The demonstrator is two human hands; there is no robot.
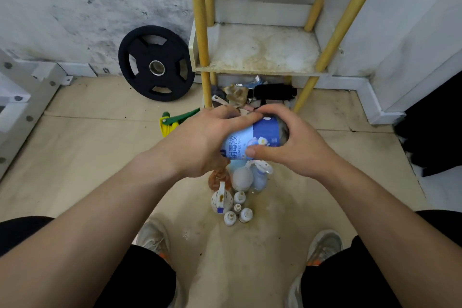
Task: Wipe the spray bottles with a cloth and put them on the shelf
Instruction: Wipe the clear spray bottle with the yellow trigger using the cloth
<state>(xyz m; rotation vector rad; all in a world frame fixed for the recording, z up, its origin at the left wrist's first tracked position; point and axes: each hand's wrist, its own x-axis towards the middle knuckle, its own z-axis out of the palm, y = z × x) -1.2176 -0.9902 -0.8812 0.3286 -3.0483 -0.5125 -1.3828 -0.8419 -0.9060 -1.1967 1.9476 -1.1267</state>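
Note:
I hold a bottle with a blue and white label [252, 139] on its side in front of me, above the floor. My left hand [200, 142] grips its left end, which the hand hides. My right hand [295, 145] grips its base, with the thumb across the label. An orange-brown cloth [218, 177] hangs just under my left hand; what holds it is hidden. Below my hands, several dirty white bottles [241, 179] stand on the floor, one of them a spray bottle [220, 200] with a blue tip. The stained white shelf [262, 52] on yellow poles stands ahead.
A black weight plate [156, 62] leans on the wall left of the shelf. A green and yellow sprayer [172, 122] lies on the floor behind my left hand. Scraps and a black object [272, 91] sit under the shelf. My shoes [325, 245] are near the bottles.

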